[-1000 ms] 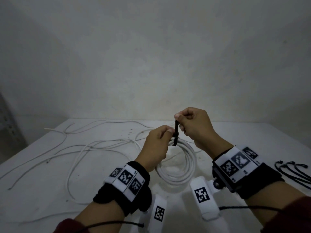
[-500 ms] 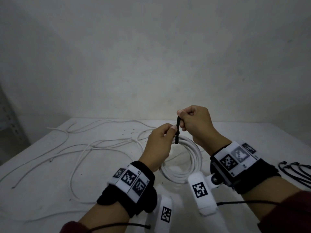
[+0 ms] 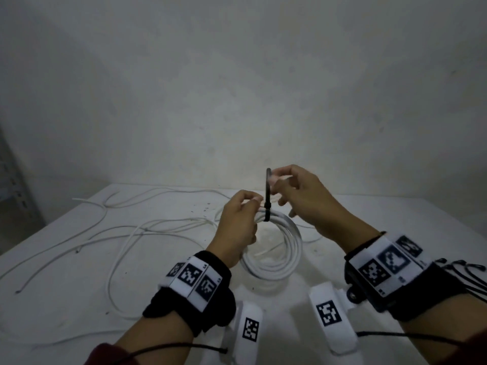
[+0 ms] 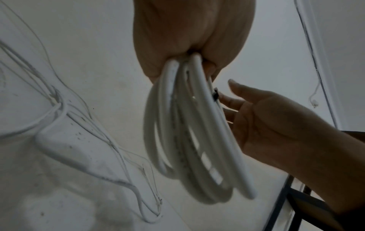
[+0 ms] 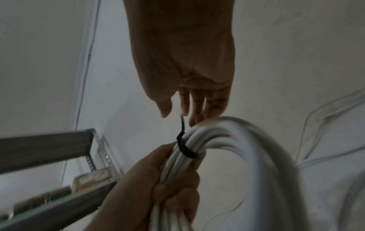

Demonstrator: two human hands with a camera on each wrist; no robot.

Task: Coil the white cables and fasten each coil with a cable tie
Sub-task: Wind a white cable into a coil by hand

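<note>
The left hand (image 3: 238, 219) grips the white coil (image 3: 276, 248) above the desk (image 3: 79, 272). The black tie (image 3: 268, 196) wraps it, tail pointing straight up. The right hand (image 3: 303, 196) is nearest, fingers loose beside the tail.

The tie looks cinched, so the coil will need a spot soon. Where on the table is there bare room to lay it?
Bare tabletop lies right of the coil, between it and the spare black ties; the far right corner is free too. The left half is crowded with loose white cables.
</note>
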